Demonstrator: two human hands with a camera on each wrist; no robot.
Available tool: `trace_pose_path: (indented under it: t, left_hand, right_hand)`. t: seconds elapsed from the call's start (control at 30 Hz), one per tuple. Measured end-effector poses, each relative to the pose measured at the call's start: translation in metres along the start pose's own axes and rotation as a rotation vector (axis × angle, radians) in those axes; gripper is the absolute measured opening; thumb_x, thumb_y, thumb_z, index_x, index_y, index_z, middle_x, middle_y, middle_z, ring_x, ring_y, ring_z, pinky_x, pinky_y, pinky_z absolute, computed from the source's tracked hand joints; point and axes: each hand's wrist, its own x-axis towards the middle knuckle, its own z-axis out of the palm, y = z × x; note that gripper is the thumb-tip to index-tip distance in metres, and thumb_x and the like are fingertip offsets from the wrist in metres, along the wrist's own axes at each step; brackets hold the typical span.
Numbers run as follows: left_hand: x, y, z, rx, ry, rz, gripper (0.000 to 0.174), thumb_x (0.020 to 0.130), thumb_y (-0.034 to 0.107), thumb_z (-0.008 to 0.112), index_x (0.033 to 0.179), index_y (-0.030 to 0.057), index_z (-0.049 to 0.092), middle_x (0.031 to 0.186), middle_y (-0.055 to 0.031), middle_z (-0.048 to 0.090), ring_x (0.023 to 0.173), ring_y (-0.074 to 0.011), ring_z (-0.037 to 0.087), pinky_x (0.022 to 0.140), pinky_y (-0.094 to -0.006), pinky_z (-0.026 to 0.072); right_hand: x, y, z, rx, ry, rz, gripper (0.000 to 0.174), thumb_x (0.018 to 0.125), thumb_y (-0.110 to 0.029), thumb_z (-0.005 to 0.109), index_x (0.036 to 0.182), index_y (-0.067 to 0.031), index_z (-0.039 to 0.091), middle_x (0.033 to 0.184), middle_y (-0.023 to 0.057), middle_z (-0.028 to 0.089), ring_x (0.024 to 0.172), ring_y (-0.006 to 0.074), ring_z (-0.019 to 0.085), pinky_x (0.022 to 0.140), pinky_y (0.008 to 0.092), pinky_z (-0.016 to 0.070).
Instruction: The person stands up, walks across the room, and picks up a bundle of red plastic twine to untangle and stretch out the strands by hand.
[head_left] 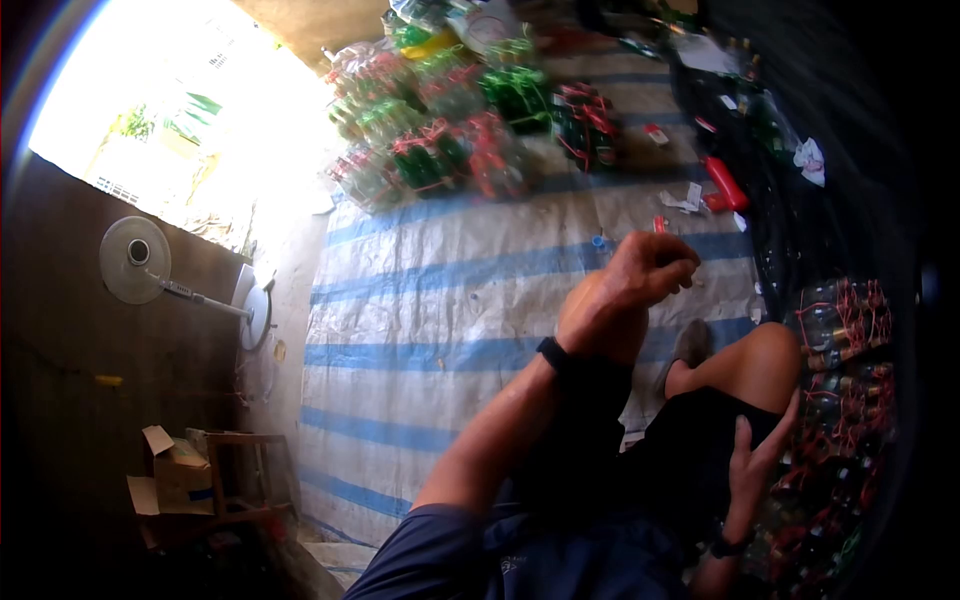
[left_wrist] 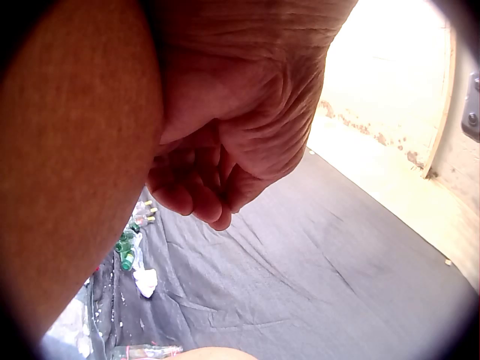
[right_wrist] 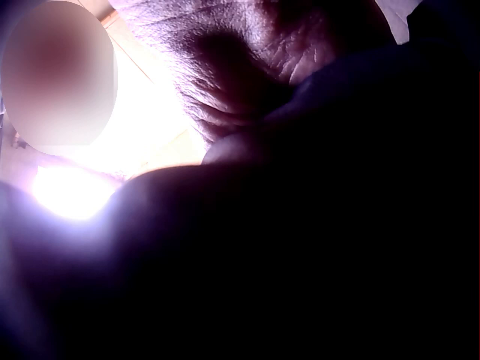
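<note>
My left hand (head_left: pixel 640 272) is raised in front of the body above the striped tarp, its fingers loosely curled. In the left wrist view the fingertips (left_wrist: pixel 201 206) bend in toward the palm, and nothing shows between them. Low on the right, my right hand (head_left: pixel 755 462) rests against the thigh near the bare knee (head_left: pixel 772 352), thumb apart from the fingers. The right wrist view is mostly dark; only part of the wrinkled hand (right_wrist: pixel 247 82) shows there. Beside the right leg lie bundles of clear bottles (head_left: pixel 840 315) bound with red string.
More tied bottle bundles (head_left: pixel 430 155), clear and green, stand at the tarp's (head_left: pixel 400 310) far end. A red bottle (head_left: pixel 728 184) and paper scraps lie by the black sheet (head_left: pixel 740 130). A white fan (head_left: pixel 135 260) and a cardboard box (head_left: pixel 185 487) are at the left.
</note>
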Motion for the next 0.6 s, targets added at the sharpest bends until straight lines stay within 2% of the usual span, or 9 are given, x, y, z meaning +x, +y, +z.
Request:
trace_pose_path:
  t: [0.6]
  left_hand:
    - [0.0017,-0.0039,-0.0009,0.001,-0.012,-0.016,0.031,0.095,0.017,0.067,0.112,-0.0088,0.074,0.094,-0.0195,0.076,0.085,-0.0242,0.074,0.077,-0.0344,0.0612]
  right_hand:
    - [-0.0003,0.0013,0.0004,-0.043,0.013,-0.016,0.083,0.1,-0.038,0.066,0.16,0.0029,0.025,0.158,0.0286,0.036,0.146,0.0428,0.038,0.119,0.0503,0.0314]
